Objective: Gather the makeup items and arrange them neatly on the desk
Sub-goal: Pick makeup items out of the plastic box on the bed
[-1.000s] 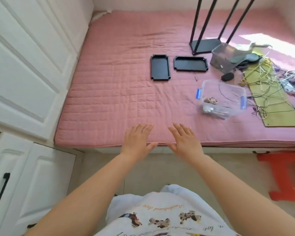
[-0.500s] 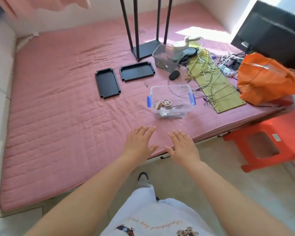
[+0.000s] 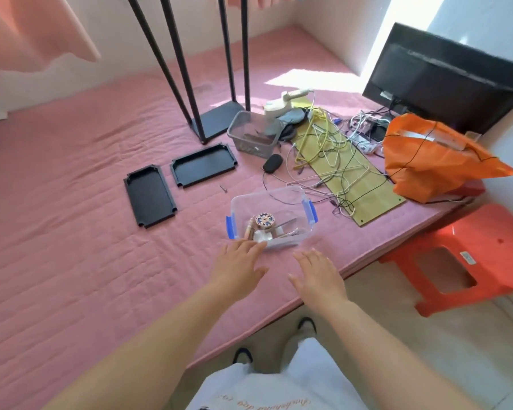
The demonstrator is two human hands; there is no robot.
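The gap to the clear box point(image 3: 271, 216) of makeup on the bed point(image 3: 71, 232) has been closed, the flat, empty left hand point(image 3: 237, 266) now at its near wall, nearer than the equally released right hand point(image 3: 317, 273).

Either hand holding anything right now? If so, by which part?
Nothing held. Left hand and right hand are both open, fingers straight, at the near side of the clear box; contact with it cannot be told.
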